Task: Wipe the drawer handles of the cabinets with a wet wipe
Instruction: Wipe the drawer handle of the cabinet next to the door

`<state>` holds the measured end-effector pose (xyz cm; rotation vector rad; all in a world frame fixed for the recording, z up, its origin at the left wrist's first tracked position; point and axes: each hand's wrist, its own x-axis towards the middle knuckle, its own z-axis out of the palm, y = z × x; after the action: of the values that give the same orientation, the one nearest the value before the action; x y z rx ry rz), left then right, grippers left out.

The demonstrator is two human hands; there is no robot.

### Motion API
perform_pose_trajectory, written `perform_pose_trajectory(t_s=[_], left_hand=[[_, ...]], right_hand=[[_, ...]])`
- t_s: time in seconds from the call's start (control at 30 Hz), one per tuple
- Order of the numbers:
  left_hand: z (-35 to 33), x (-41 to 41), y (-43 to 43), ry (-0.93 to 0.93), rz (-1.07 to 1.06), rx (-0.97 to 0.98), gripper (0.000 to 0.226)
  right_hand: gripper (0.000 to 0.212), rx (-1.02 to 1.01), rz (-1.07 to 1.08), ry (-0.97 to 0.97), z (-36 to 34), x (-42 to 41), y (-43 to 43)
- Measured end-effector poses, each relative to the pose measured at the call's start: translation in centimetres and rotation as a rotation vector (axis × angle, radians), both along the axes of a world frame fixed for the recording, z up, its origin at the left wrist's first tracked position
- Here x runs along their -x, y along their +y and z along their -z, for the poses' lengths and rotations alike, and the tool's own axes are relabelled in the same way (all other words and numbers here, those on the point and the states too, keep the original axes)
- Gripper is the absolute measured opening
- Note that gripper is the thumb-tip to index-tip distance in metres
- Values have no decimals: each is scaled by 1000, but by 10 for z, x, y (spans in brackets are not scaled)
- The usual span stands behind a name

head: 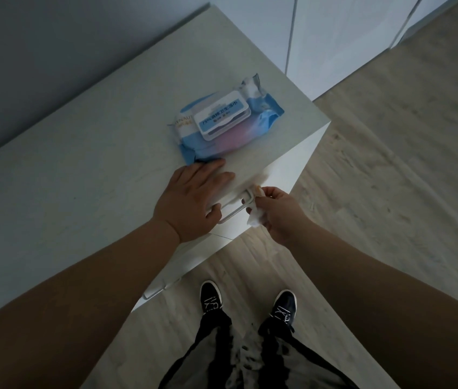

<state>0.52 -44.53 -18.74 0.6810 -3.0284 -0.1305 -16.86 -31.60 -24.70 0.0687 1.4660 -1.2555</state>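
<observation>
A white cabinet [81, 169] fills the left of the view, seen from above. Its top drawer handle [235, 213], a white bar, juts from the front edge. My right hand [277, 213] pinches a crumpled white wet wipe [256, 217] against the right end of that handle. My left hand [194, 197] rests flat on the cabinet top at the edge, fingers straight, thumb hanging over the front beside the handle. A lower drawer handle [157, 290] shows further down the cabinet front.
A blue and pink pack of wet wipes [228, 124] with a shut white lid lies on the cabinet top, just beyond my left fingertips. Pale wood floor [390, 164] spreads to the right. White cupboard doors [343, 37] stand at the back. My feet [247, 304] are close to the cabinet.
</observation>
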Motion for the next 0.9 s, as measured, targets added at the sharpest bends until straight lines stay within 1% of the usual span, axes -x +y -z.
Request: perform_pose_trajectory(t_s=[0.07, 0.17, 0.23, 0.33, 0.43, 0.6, 0.73, 0.8, 0.9], left_hand=[[0, 0, 0, -12, -3, -6, 71], [0, 0, 1, -11, -7, -21, 70], [0, 0, 1, 2, -4, -16, 70], [1, 0, 1, -8, -1, 0, 71], [1, -1, 1, -23, -3, -2, 71], [1, 0, 0, -36, -4, -8, 71], [0, 0, 0, -18, -5, -26, 70], [0, -1, 0, -25, -4, -33, 70], [0, -2, -1, -30, 0, -57, 70]], right_hand=[[13, 19, -9, -11, -2, 2, 2], [21, 2, 10, 78, -4, 12, 2], [19, -4, 49, 132, -4, 17, 1], [12, -25, 18, 218, -7, 16, 0], [12, -34, 4, 279, -10, 12, -1], [11, -75, 13, 319, -14, 6, 3], [9, -44, 82, 321, -23, -1, 12], [10, -43, 51, 354, -28, -4, 15], [15, -46, -34, 459, -35, -10, 14]])
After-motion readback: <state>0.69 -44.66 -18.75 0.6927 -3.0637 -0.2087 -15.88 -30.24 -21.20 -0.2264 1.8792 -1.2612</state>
